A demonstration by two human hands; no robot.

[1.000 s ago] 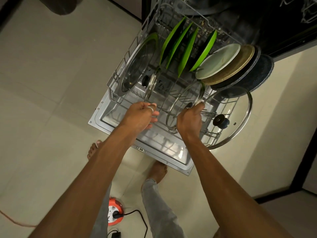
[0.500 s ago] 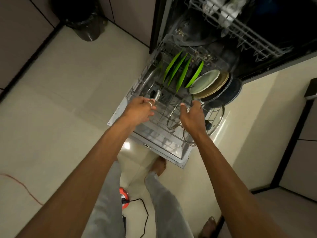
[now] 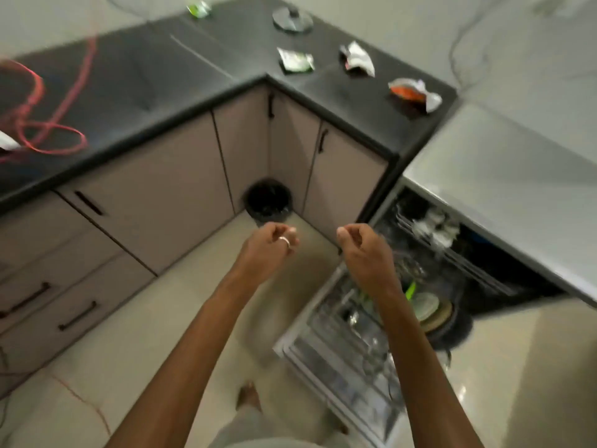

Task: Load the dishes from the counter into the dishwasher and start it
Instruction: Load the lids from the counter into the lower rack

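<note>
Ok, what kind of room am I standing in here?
A home kitchen, most likely: a dark L-shaped countertop over handled cabinets, an open dishwasher with plates racked inside, and a pot lid lying on that countertop.

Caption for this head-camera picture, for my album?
Left hand and right hand, empty and loosely curled, between the countertop with a lid and the loaded lower rack of the open dishwasher.
</note>
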